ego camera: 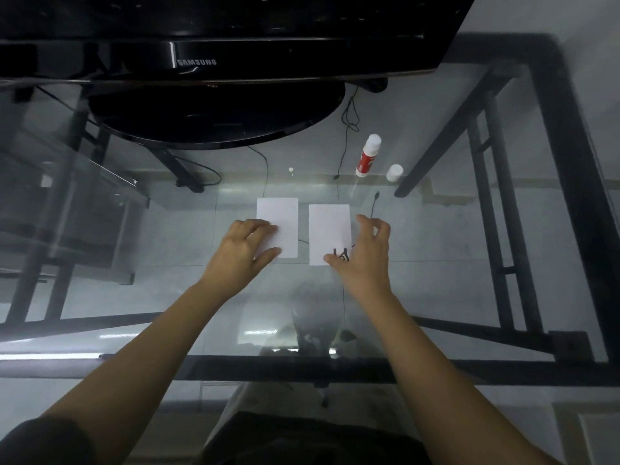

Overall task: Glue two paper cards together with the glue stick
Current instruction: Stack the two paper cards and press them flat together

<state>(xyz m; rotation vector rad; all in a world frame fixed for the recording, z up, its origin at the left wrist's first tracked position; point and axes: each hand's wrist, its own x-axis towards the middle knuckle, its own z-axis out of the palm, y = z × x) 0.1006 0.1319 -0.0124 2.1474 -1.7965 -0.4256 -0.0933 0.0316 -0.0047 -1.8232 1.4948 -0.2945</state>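
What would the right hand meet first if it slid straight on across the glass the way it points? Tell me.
The right hand points away from the person, slightly rightward. Ahead lies bare glass table, then probably the loose white cap, with the glue stick just left of that line. Depth is unclear.

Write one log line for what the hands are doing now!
left hand: on left card | right hand: on right card | glue stick: uncapped, untouched

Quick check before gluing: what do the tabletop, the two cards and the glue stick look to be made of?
Tabletop: clear glass, glossy; the floor and frame show through it, with reflections.
Cards: white matte paper or thin card, lying flat.
Glue stick: probably smooth plastic, white with a red label; its white cap stands apart beside it.
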